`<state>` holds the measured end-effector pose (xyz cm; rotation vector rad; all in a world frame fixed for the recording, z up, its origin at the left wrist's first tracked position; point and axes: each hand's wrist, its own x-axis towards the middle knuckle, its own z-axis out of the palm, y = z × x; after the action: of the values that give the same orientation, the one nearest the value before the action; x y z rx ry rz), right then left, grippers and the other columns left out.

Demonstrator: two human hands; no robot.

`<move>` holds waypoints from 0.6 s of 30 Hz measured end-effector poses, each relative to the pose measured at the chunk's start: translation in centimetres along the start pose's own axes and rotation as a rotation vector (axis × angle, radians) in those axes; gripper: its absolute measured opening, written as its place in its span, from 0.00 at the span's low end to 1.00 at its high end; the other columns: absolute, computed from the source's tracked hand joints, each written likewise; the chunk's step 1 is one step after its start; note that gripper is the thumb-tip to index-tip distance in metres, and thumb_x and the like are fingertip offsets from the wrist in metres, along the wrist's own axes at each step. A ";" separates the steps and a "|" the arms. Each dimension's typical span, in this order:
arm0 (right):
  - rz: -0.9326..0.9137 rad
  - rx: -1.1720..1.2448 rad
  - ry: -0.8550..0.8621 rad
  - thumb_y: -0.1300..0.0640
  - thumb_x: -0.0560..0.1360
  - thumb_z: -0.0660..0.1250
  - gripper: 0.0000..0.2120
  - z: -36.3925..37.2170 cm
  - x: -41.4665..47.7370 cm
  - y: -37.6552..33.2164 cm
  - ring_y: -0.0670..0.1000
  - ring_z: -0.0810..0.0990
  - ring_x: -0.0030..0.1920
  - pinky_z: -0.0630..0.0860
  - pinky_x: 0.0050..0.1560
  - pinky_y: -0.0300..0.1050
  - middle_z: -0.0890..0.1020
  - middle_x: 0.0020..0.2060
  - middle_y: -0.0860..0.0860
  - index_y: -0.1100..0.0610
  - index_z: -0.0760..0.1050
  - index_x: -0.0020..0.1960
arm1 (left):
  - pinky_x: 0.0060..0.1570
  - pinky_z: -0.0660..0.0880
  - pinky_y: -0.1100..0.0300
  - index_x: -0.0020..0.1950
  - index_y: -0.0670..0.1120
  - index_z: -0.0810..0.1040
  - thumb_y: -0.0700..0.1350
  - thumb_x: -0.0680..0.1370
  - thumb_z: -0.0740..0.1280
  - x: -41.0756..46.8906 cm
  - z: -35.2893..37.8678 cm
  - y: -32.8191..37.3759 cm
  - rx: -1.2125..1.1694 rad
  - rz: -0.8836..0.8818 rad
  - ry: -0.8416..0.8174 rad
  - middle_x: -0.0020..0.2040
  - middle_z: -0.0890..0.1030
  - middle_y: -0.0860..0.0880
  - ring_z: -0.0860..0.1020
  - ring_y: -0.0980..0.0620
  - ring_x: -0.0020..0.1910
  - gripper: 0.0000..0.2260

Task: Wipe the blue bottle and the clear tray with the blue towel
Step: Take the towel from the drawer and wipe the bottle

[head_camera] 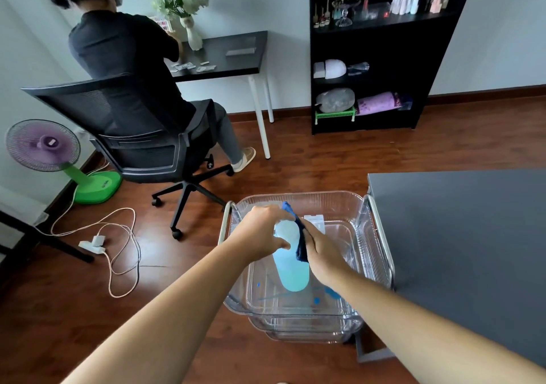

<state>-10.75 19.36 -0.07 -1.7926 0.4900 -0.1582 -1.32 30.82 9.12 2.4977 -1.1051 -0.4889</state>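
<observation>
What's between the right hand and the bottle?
The blue towel: in the head view, the right hand holds it against the blue bottle, whose top the left hand grips.

The bottle is in the tray, the towel against its right side. The bench lies right of the tray; the chair and fan behind, leftward.

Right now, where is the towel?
Low centre of the head view: the right hand holds the towel against the bottle, above the tray.
</observation>
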 end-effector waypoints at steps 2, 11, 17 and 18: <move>0.041 0.008 0.106 0.55 0.83 0.51 0.22 0.7 -1.2 1.6 0.39 0.78 0.47 0.69 0.40 0.25 0.77 0.49 0.37 0.29 0.65 0.65 | 0.51 0.78 0.52 0.63 0.50 0.78 0.43 0.67 0.78 0.1 -0.1 0.0 0.008 0.006 -0.016 0.56 0.79 0.49 0.78 0.49 0.51 0.24; 0.091 0.058 0.230 0.60 0.82 0.51 0.16 -2.2 -1.5 1.8 0.50 0.78 0.54 0.68 0.45 0.31 0.80 0.51 0.49 0.55 0.73 0.64 | 0.51 0.69 0.63 0.61 0.51 0.76 0.54 0.67 0.77 -1.2 0.3 -0.1 0.013 -0.077 0.146 0.57 0.77 0.54 0.75 0.54 0.55 0.25; -0.013 0.107 0.150 0.61 0.83 0.51 0.18 -1.7 -2.1 -0.6 0.45 0.77 0.56 0.68 0.48 0.25 0.79 0.55 0.47 0.50 0.70 0.69 | 0.47 0.72 0.58 0.60 0.47 0.76 0.54 0.69 0.74 -0.8 1.0 0.8 0.100 -0.123 0.165 0.56 0.78 0.49 0.75 0.48 0.54 0.22; -0.019 0.101 0.119 0.60 0.83 0.51 0.19 -1.1 -2.5 -0.6 0.43 0.76 0.57 0.68 0.49 0.24 0.79 0.56 0.46 0.49 0.69 0.70 | 0.49 0.72 0.57 0.60 0.48 0.76 0.53 0.69 0.75 -0.7 0.8 0.7 0.107 -0.110 0.146 0.56 0.79 0.49 0.75 0.48 0.55 0.22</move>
<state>-13.22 19.51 1.19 -1.6960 0.5412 -0.2992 -2.54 30.77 8.84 2.6496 -0.9661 -0.2778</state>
